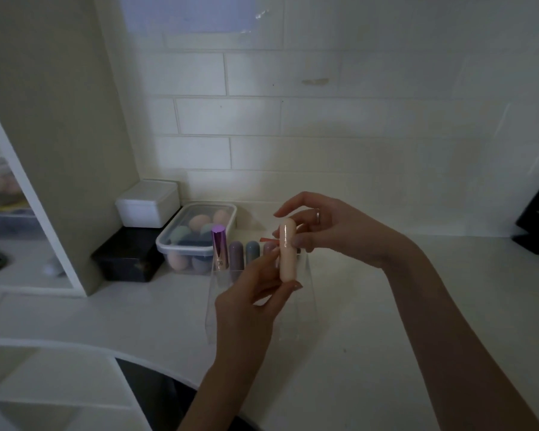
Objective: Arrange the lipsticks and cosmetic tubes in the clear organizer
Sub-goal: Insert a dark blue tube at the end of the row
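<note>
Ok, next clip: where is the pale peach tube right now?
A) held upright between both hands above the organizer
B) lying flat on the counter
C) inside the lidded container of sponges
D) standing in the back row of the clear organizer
A: the peach tube stands upright, pinched between left hand and right hand, above the clear organizer.

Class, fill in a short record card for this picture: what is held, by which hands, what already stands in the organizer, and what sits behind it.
held item: peach tube, upright
hands: left hand grips its lower part; right hand pinches its top
organizer: clear organizer on the white counter
already in: purple-capped lipstick and pastel tubes
behind: lidded sponge container
</note>
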Demonstrator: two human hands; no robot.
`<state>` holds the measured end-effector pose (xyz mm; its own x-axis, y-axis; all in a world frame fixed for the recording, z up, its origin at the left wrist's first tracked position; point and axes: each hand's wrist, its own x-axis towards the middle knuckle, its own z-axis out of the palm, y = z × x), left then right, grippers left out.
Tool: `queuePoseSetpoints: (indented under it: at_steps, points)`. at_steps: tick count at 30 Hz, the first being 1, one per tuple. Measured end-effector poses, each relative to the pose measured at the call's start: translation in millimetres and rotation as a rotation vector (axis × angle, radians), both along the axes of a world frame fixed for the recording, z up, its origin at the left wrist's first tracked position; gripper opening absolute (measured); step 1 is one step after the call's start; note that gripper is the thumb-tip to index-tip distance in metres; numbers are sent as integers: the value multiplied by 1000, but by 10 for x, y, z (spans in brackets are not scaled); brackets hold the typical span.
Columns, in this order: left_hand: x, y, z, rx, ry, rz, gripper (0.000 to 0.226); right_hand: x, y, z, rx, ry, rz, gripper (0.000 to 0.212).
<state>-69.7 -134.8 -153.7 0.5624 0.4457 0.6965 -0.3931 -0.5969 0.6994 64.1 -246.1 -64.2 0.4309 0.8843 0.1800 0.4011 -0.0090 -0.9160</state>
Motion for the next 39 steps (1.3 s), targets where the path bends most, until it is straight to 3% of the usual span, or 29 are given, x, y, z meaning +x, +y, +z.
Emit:
queuePoseSetpoints:
  at_steps: [3, 6, 11, 17, 23, 29, 35, 39]
  points:
    - [0, 60, -37, 91, 51, 21, 50, 28, 6, -18, 28, -5, -36, 30]
    - [-46, 140, -101, 145, 76, 138, 36, 96, -17, -27, 102, -89, -214, 30]
    - [-71, 234, -214, 73, 39, 315, 30, 124, 83, -119, 118, -215, -328, 30]
    - [-77, 219, -237, 34, -19, 295, 19, 120, 242, -284, 0, -296, -286, 34]
    - [-86, 234, -218, 4, -39, 272, 9, 178, 193, -323, -97, -385, -287, 11]
    - [-76, 265, -234, -54, -59, 281, 8, 437, 93, -455, 38, -397, -565, 17]
    - [-75, 249, -220, -5, -44, 263, 7, 573, 224, -956, -137, -548, -453, 33]
    - [-76, 246, -218, 21, -46, 246, 6, 607, 245, -1097, -196, -623, -407, 27]
